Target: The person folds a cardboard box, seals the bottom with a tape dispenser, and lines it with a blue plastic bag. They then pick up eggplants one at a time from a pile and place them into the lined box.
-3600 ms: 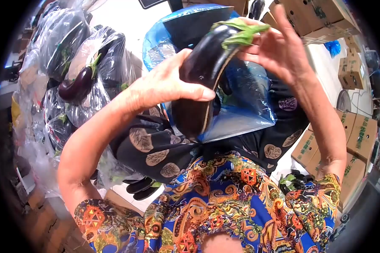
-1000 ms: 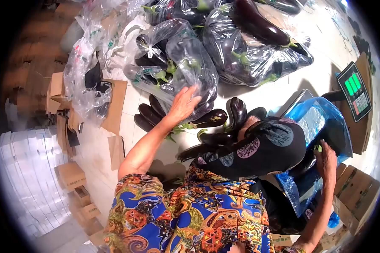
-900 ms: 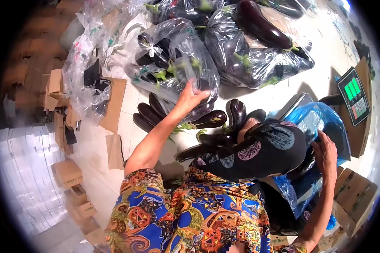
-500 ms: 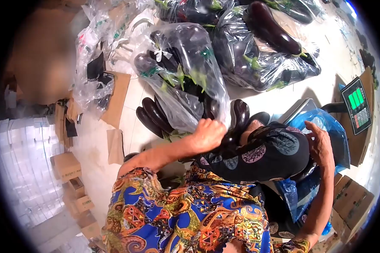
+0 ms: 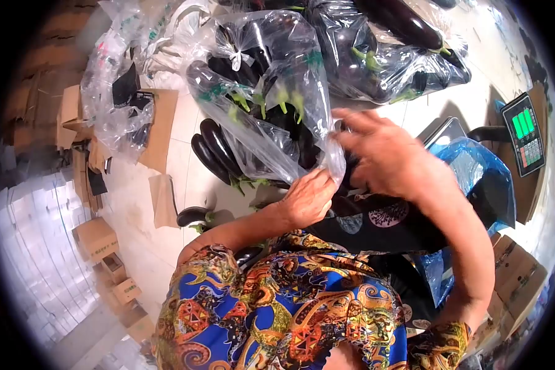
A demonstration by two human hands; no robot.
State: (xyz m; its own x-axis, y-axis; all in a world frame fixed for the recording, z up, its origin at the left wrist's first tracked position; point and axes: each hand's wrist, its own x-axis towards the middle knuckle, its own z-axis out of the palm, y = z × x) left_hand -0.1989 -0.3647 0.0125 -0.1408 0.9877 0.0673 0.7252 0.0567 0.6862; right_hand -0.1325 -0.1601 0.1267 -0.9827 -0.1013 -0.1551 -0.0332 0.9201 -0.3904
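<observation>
My left hand (image 5: 311, 196) is closed on the gathered mouth of a clear plastic bag (image 5: 268, 80) full of dark purple eggplants with green stems. The bag lies on the floor, pulled toward me at its near end. Just right of that mouth, my right hand (image 5: 391, 157) reaches over with its fingers stretched toward the plastic, slightly blurred and holding nothing that shows. Loose eggplants (image 5: 214, 151) lie left of the bag, and a single eggplant (image 5: 193, 216) rests closer to my left forearm.
More eggplants fill a second clear bag (image 5: 382, 80) at the back, a large eggplant (image 5: 407, 26) on top. On the right stand a scale display (image 5: 524, 132) and a blue plastic bag (image 5: 478, 169). Cardboard boxes (image 5: 95, 239) are at left; a cardboard box (image 5: 517, 277) is at lower right.
My right hand has swung left from the blue plastic to the mouth of the clear bag. My left hand still grips that bag and sits slightly lower in view.
</observation>
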